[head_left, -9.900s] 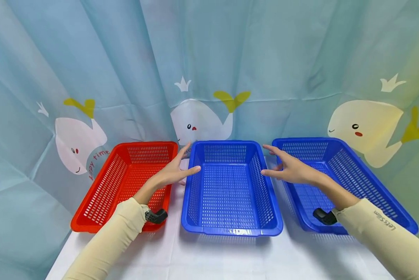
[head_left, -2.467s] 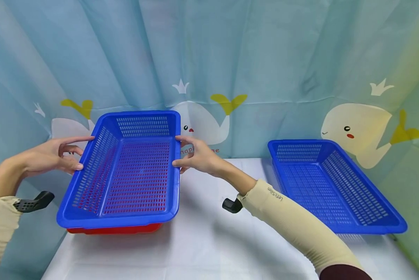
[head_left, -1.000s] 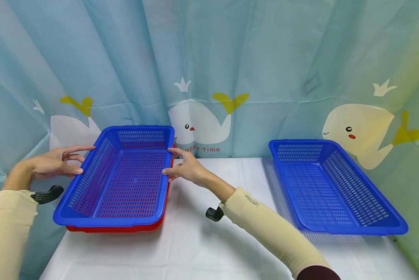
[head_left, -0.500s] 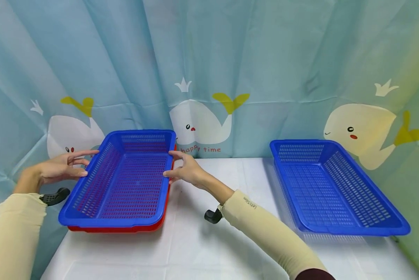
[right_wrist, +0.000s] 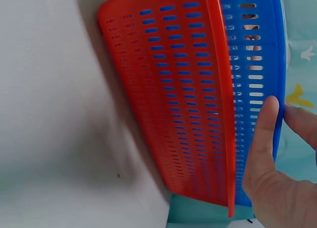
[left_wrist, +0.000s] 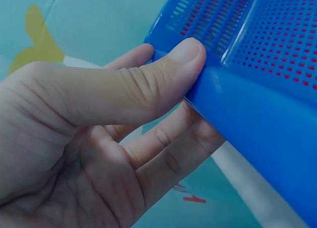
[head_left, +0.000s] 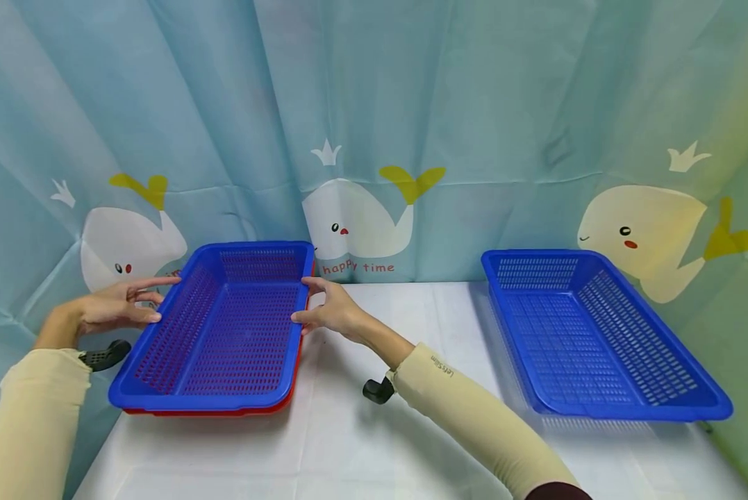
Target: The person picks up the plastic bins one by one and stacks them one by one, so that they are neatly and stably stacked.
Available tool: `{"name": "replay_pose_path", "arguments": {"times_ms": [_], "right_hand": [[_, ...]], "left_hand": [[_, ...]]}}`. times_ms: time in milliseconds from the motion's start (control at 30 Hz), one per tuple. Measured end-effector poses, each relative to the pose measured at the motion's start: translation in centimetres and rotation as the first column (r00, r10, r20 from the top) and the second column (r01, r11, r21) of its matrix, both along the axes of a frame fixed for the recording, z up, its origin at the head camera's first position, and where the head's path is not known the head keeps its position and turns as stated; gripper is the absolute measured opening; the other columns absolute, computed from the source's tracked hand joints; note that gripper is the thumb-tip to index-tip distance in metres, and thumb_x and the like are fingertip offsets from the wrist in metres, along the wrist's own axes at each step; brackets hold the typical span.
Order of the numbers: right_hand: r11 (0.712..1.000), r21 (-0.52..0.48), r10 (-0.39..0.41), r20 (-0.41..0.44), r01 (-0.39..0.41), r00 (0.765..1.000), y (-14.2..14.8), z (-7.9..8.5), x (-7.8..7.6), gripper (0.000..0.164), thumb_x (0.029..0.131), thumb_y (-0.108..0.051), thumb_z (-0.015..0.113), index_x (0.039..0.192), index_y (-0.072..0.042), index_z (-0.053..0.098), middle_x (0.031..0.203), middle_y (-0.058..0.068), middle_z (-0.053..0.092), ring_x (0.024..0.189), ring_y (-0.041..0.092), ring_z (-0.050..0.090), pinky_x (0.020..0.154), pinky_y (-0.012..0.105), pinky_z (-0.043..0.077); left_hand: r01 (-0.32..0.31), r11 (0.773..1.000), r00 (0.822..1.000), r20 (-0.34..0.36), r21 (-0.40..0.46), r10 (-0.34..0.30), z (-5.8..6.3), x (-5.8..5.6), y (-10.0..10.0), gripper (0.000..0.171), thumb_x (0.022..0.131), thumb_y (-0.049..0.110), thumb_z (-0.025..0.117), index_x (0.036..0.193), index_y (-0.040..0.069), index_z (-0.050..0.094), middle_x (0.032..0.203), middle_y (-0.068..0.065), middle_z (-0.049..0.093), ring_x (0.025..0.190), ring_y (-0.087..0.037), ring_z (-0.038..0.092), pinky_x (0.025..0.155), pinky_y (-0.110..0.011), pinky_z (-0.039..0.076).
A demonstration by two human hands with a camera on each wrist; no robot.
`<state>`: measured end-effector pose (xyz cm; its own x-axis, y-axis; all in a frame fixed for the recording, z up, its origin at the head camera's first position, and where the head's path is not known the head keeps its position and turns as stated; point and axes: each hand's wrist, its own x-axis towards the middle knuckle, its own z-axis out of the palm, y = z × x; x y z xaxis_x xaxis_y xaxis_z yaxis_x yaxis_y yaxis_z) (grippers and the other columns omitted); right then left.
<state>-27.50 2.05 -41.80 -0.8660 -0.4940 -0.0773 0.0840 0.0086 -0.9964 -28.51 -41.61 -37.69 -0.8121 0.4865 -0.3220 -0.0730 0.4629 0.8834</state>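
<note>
"Whale-printed curtain (head_left: 492, 104) hangs behind a white-covered table (head_left: 380, 451). What is being held, and where?"

"A blue basket (head_left: 201, 402), at the table's left edge toward the back. It sits nested in a red basket (right_wrist: 226, 94), its rim and a band of its wall standing above the red rim; red shows through its slots."

"Which way does it lie?"

"Mouth upward. Its long axis runs from the back edge toward the person, roughly along the left edge, short sides at the front and back."

"How is it gripped?"

"The left hand (head_left: 114, 305) pinches the left long rim, thumb on top and fingers beneath. The right hand (head_left: 336, 312) pinches the opposite long rim."

"And around it?"

"The red basket lies directly underneath, and the curtain is near the far short side. A cream right sleeve (head_left: 474, 410) stretches over the middle of the table. Well apart, another blue basket (head_left: 630, 411) rests near the right edge, its long axis slanting toward the front right corner."
</note>
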Motion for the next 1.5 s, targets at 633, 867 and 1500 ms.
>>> {"name": "replay_pose_path", "arguments": {"times_ms": [633, 867, 1500], "right_hand": [[0.999, 0.046, -0.002, -0.006, 0.003, 1.0, 0.0, -0.3, 0.0, 0.084, 0.086, 0.001, 0.081, 0.158, -0.007, 0.037, 0.128, 0.018, 0.052, 0.068, 0.024, 0.072, 0.077, 0.034, 0.062], [0.999, 0.05, 0.007, -0.016, -0.006, 1.0, -0.1, -0.8, -0.3, 0.086, 0.086, 0.001, 0.081, 0.159, -0.004, 0.034, 0.127, 0.017, 0.053, 0.071, 0.028, 0.073, 0.077, 0.035, 0.063], [0.999, 0.049, 0.004, -0.003, -0.004, 1.0, -0.2, -1.2, -0.4, 0.085, 0.087, 0.002, 0.08, 0.159, -0.005, 0.035, 0.128, 0.015, 0.052, 0.067, 0.024, 0.072, 0.074, 0.034, 0.063]], "left_hand": [[0.005, 0.999, 1.0, 0.028, 0.036, -0.006, -0.4, 0.0, 0.1, 0.073, 0.099, -0.004, 0.061, 0.159, 0.028, 0.036, 0.116, -0.01, 0.062, 0.103, -0.024, 0.071, 0.092, -0.039, 0.059], [-0.001, 1.0, 1.0, 0.025, 0.023, 0.001, -0.4, 0.2, 0.1, 0.07, 0.099, -0.003, 0.061, 0.153, 0.037, 0.043, 0.115, -0.012, 0.062, 0.103, -0.024, 0.07, 0.092, -0.037, 0.059], [-0.011, 1.0, 0.999, 0.041, 0.001, 0.011, -0.8, 0.0, 0.2, 0.075, 0.099, 0.0, 0.065, 0.162, 0.022, 0.03, 0.122, -0.014, 0.063, 0.106, -0.026, 0.071, 0.093, -0.038, 0.059]]}}
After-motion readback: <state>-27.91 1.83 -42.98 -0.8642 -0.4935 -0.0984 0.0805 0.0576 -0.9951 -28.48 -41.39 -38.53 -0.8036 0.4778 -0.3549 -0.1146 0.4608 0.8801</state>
